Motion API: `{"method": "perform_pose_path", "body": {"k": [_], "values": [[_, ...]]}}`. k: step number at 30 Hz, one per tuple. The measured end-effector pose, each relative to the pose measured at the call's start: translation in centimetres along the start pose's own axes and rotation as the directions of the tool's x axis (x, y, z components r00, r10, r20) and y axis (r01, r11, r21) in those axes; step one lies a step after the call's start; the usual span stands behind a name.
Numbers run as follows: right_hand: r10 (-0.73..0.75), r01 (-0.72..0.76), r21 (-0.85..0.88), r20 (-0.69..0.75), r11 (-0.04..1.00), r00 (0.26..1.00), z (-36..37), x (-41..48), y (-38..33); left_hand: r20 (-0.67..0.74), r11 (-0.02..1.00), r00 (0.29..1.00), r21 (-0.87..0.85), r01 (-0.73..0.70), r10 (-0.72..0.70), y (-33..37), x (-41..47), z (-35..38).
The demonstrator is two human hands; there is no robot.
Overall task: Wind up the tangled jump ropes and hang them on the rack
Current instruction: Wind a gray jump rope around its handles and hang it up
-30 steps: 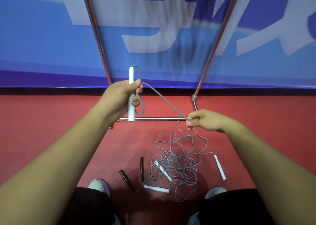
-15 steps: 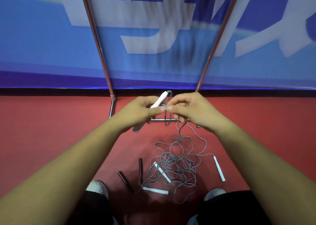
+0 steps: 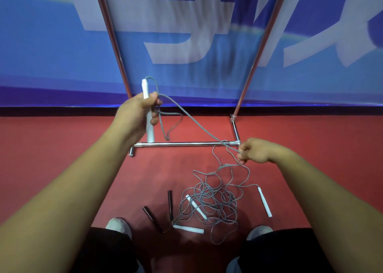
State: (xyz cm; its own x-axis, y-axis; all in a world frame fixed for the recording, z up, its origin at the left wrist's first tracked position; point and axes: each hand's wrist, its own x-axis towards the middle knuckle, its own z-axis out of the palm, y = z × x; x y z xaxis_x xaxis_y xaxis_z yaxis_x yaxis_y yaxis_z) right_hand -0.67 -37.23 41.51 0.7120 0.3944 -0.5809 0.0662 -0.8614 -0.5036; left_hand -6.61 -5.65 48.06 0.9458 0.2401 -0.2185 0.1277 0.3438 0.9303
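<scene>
My left hand (image 3: 135, 114) grips a white jump-rope handle (image 3: 149, 130) held upright, with two loops of grey rope hanging from the fingers. From there the grey rope (image 3: 196, 125) runs taut down to my right hand (image 3: 253, 151), which pinches it near the rack's base bar. Below my right hand the rope drops into a tangled grey pile (image 3: 211, 204) on the red floor, with white handles (image 3: 264, 202) and two dark handles (image 3: 170, 204) lying in and beside it. The chrome rack (image 3: 186, 143) stands in front of me, its two uprights rising against the wall.
A blue banner with large white characters (image 3: 186, 34) covers the wall behind the rack. My two shoes (image 3: 119, 226) stand at the near edge of the rope pile. The rack's right foot bar (image 3: 235, 129) runs back toward the wall.
My hands were together at the handle half a second ago. They have since parted: the left rose with the handle upright, the right pulled down and right, stretching a new length of rope.
</scene>
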Motion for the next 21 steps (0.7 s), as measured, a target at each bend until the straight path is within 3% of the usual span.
{"method": "perform_pose_path", "body": {"k": [2,4,5,6,7,9,11,13,15,18,21], "values": [[-0.016,0.036,0.165,-0.12,0.986,0.993,-0.2,0.1,0.1,-0.131,0.929,0.991,0.368,0.039,0.01,-0.7,0.7,-1.3],[-0.054,0.135,0.298,-0.265,0.945,0.963,-0.6,-0.1,-1.2,-0.226,0.649,0.97,0.752,0.117,0.087,-1.8,1.4,-2.4],[-0.084,0.187,0.326,-0.308,0.927,0.948,-0.8,-0.2,-2.2,-0.215,0.543,0.969,0.832,0.116,0.121,-2.1,1.6,-2.6],[-0.118,0.227,0.321,-0.325,0.919,0.938,-0.9,-0.5,-3.2,-0.189,0.513,0.973,0.853,0.096,0.132,-2.2,1.5,-2.4],[-0.154,0.256,0.299,-0.325,0.919,0.933,-0.9,-1.0,-4.3,-0.155,0.532,0.98,0.844,0.065,0.127,-2.0,1.2,-1.9],[-0.217,0.292,0.241,-0.294,0.926,0.931,-0.5,-2.0,-6.4,-0.044,0.663,0.997,0.749,-0.01,0.065,-1.8,0.2,-0.4],[-0.281,0.349,0.238,-0.277,0.906,0.919,0.0,-3.0,-8.3,0.146,0.78,0.989,0.621,-0.077,-0.018,-1.8,-1.3,1.4],[-0.338,0.429,0.286,-0.316,0.857,0.886,0.4,-3.5,-9.7,0.32,0.807,0.945,0.575,-0.133,-0.072,-2.1,-2.3,2.6],[-0.35,0.479,0.35,-0.372,0.805,0.86,0.3,-3.7,-10.5,0.405,0.762,0.907,0.622,-0.178,-0.118,-2.4,-2.6,3.1],[-0.378,0.5,0.381,-0.351,0.778,0.857,0.0,-3.7,-10.1,0.414,0.797,0.904,0.58,-0.169,-0.11,-2.5,-2.6,3.5],[-0.342,0.367,0.282,-0.134,0.886,0.93,-0.3,-2.7,-7.5,0.273,0.952,0.961,0.302,-0.046,-0.041,-2.0,-2.1,3.5]]}}
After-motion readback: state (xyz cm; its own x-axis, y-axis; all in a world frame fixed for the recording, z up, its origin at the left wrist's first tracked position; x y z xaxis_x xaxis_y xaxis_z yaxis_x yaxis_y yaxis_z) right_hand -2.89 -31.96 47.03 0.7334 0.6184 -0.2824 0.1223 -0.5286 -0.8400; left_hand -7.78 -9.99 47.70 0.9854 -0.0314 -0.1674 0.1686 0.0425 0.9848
